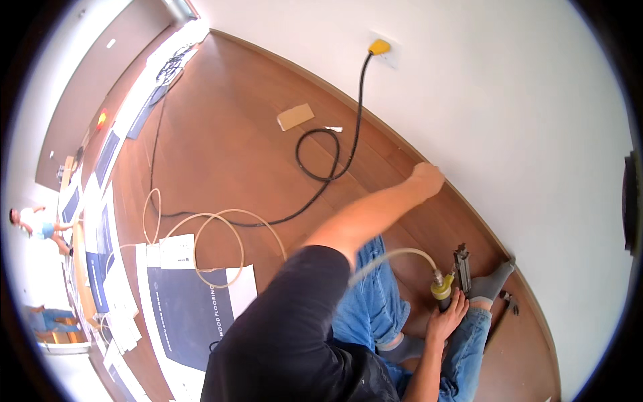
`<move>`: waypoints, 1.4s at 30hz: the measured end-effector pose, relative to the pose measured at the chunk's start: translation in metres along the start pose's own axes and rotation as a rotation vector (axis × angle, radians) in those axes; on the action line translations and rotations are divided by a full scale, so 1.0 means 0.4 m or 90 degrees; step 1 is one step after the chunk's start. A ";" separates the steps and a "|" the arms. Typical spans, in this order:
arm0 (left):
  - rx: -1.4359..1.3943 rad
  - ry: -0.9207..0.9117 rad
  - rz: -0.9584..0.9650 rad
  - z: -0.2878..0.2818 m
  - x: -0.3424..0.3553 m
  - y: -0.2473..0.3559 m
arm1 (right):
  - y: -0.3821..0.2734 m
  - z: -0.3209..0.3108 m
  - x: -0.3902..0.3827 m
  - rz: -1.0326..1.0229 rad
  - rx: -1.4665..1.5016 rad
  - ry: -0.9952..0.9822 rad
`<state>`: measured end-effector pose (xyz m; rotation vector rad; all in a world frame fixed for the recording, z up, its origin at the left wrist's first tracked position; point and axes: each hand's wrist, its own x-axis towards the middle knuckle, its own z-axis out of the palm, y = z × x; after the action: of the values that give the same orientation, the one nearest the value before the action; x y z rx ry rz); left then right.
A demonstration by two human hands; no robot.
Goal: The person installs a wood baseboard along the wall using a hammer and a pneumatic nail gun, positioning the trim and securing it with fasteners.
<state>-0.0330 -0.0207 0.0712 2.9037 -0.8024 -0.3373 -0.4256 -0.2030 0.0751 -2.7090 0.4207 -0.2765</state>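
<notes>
My left hand [426, 177] reaches out to the brown baseboard [479, 220] along the white wall, its fingers curled; what they hold, if anything, is hidden. My right hand [447, 315] grips a pneumatic nail gun [443, 288], yellow with a dark metal magazine, beside my socked foot [487, 287]. A pale air hose [405, 250] runs from the gun behind my left arm. A hammer [510, 307] lies on the wood floor [529, 335] by my leg, close to the baseboard.
A black cable [315, 199] loops across the floor to a yellow plug [378, 47] in a wall socket. Cardboard [295, 117], printed sheets [187, 315] and coiled hose [241, 248] lie around. Two other people [40, 224] are at the far left, one in the doorway or reflected; I cannot tell.
</notes>
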 end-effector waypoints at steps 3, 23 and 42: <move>-0.051 -0.065 0.007 -0.132 -0.264 -0.145 | -0.058 -0.011 0.035 -0.018 -0.119 -0.091; -0.866 0.038 -0.160 -0.055 -1.276 -0.121 | -0.063 0.096 0.062 0.015 -0.462 -0.207; -0.184 0.213 -0.303 -0.036 -1.119 -0.382 | -0.074 0.088 0.049 0.025 -0.473 -0.182</move>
<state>-0.3281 0.3420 0.1422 2.7280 -0.0047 0.0044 -0.3911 -0.1715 0.0577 -3.3749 0.5763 0.3539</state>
